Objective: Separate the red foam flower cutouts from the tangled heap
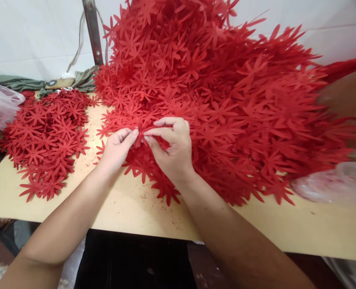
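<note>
A big heap of red flower-shaped cutouts (226, 88) covers the middle and right of a pale wooden table (129, 204). My left hand (116, 146) and my right hand (172, 146) meet at the heap's near left edge. Both pinch the same small red cutout (140, 136) between thumb and fingertips. A flatter pile of the same red cutouts (47, 138) lies spread on the table to the left of my left hand.
A clear plastic bag (0, 102) lies at the far left, another plastic bag (334, 184) at the right. Green cloth (24, 83) runs along the white wall. A metal post (93, 32) stands behind the heap. A blurred brown shape (349, 94) shows at the right edge.
</note>
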Demonstrator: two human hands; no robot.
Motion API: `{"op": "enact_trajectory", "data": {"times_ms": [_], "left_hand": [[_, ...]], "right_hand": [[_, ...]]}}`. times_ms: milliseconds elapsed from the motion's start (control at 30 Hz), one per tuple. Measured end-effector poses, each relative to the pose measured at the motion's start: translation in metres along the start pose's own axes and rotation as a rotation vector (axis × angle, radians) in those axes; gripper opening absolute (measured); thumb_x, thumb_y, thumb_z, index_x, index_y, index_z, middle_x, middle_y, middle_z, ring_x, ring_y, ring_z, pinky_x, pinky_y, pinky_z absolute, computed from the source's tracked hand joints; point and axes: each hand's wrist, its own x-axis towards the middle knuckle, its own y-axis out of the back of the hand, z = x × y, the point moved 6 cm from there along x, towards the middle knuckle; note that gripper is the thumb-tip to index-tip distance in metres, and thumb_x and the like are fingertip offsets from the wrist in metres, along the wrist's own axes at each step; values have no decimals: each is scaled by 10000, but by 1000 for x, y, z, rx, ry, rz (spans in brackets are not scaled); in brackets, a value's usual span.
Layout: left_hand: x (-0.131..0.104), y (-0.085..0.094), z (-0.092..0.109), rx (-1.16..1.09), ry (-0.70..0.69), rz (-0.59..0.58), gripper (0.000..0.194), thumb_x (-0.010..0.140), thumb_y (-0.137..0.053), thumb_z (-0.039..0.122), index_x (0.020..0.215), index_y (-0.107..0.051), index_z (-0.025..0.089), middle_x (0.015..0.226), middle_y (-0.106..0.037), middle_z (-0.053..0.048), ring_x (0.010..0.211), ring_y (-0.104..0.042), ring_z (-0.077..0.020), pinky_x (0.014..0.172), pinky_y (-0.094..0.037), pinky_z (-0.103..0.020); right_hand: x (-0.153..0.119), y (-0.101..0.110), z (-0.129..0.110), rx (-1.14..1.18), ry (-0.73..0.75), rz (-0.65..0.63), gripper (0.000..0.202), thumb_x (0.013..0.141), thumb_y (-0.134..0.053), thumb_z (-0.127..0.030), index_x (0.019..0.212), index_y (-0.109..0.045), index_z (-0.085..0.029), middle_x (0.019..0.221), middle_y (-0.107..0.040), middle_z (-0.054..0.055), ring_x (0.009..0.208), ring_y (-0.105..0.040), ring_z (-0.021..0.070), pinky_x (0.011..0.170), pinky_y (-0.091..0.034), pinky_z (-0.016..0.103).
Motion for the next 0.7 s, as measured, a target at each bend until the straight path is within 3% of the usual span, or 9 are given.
{"op": "enact_trajectory", "data": {"times_ms": [200,367,600,700], "left_hand": [[-3,-13,-4,-135,61,-105,360,558,-815,354,813,-649,163,696,-664,26,695,-619,-83,696,-490,-206],[-4,-15,-7,-114,103,-110,322,556,-806,329,772,-646,151,689,-673,25,645,-602,-74,671,-487,-211],[0,1,-11,-116,91,45,166,639,-676,172,767,-571,161,592,-624,51,548,-559,-59,597,-446,-188],[0,7,-11,-102,104,114,114,676,-574,122,756,-511,174,538,-590,64,501,-536,-55,561,-422,-175]], "right_hand": [[-1,-3,15,125,-156,22,129,858,-498,-313,782,-522,-211,806,-601,47,810,-577,182,789,-472,378],[-3,2,12,114,-155,105,115,860,-489,-310,803,-513,-213,816,-611,47,805,-578,171,781,-476,355],[-1,12,42,239,-279,340,155,846,-516,-368,827,-492,-216,772,-545,16,685,-552,116,652,-484,273],[-3,4,43,325,-329,265,163,831,-539,-362,860,-510,-204,814,-548,29,696,-562,121,646,-507,281]]}}
